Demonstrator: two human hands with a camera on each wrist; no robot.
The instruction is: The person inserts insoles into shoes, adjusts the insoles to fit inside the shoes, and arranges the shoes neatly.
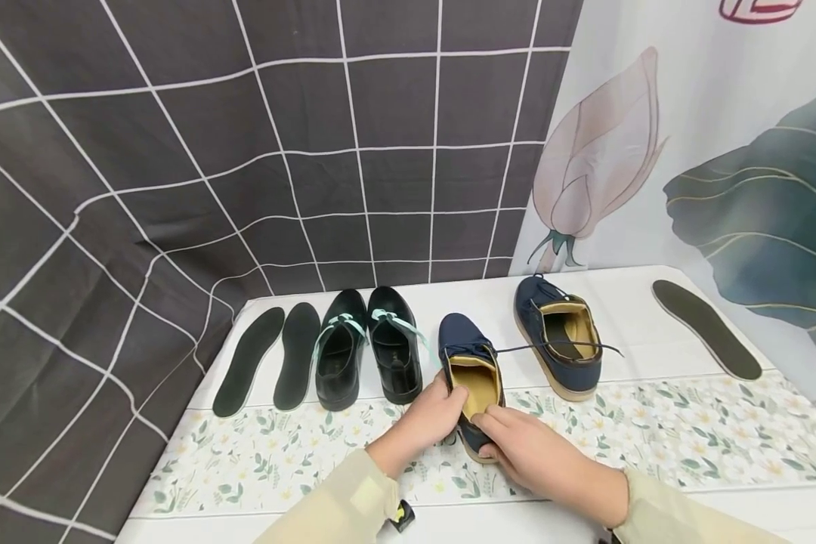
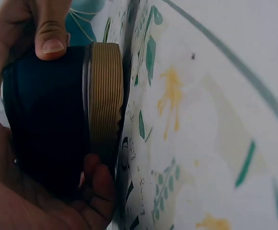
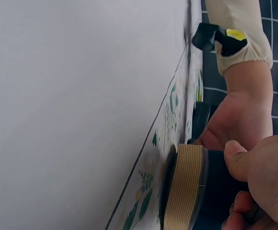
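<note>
A navy lace-up shoe (image 1: 464, 332) with a tan lining and ribbed tan sole stands toe-away on the floral strip. My left hand (image 1: 430, 415) grips its left side, thumb over the rim of the opening. At the heel my right hand (image 1: 533, 449) pinches the back collar, fingertips inside and thumb against the outside. In the left wrist view the shoe's heel (image 2: 48, 115) sits between both hands; the right wrist view shows the ribbed sole (image 3: 183, 187) beside my right thumb. The matching navy shoe (image 1: 585, 374) stands to the right, a dark insole visible inside.
Black shoes (image 1: 340, 381) with mint laces stand left of the held shoe. Two dark insoles (image 1: 248, 363) lie at the far left, another insole (image 1: 707, 329) at the far right. A dark gridded curtain (image 1: 394, 181) hangs behind the white table (image 1: 625, 295).
</note>
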